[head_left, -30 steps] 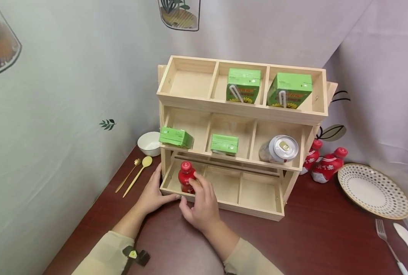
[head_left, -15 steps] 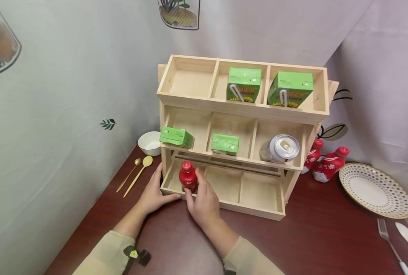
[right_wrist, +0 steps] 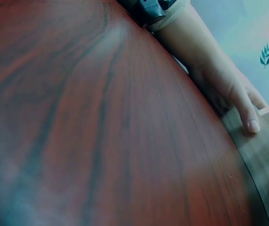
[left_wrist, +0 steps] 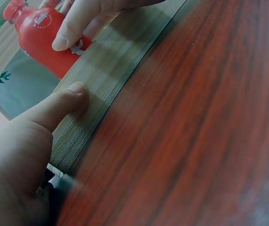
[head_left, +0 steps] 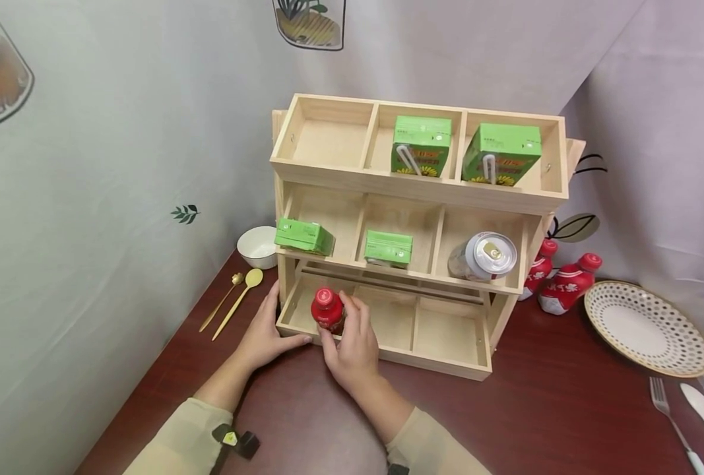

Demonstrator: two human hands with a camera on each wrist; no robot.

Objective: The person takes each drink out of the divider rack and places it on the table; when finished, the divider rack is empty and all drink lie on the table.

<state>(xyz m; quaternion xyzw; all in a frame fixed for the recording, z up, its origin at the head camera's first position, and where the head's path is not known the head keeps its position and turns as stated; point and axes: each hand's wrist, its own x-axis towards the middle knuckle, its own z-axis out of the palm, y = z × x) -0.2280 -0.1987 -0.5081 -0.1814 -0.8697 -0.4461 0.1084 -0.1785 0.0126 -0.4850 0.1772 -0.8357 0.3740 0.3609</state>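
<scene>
By the right hand (head_left: 353, 346) a red bottle (head_left: 326, 313) is held, thumb and fingers wrapped round its body. The bottle is positioned at the left compartment of the bottom tier (head_left: 435, 365), behind the front board; its base is hidden, so whether the compartment floor is touched cannot be told. The left hand (head_left: 266, 338) is laid across the front left corner of that tier, thumb stretched along the board and fingers along the outer side, and by it the rack (head_left: 352, 181) is apparently being steadied.

The placing of this bottle is judged to be nearly complete: its compartment is reached, but the grasp is not yet released.

Elsewhere in the rack, several compartments are already filled. In the top tier, a large green carton (head_left: 421, 145) is contained in the middle and a second large carton (head_left: 502, 153) on the right. In the middle tier, a small green carton (head_left: 304, 236) is seated on the left, a second small carton (head_left: 388, 249) in the middle and a can (head_left: 487, 257) on the right. Outside the rack, near its right side, an upright-capped pair of red bottles (head_left: 568, 285) is seen unplaced on the surface (head_left: 304, 409). No contents are made out in the white bowl (head_left: 256, 244).
</scene>
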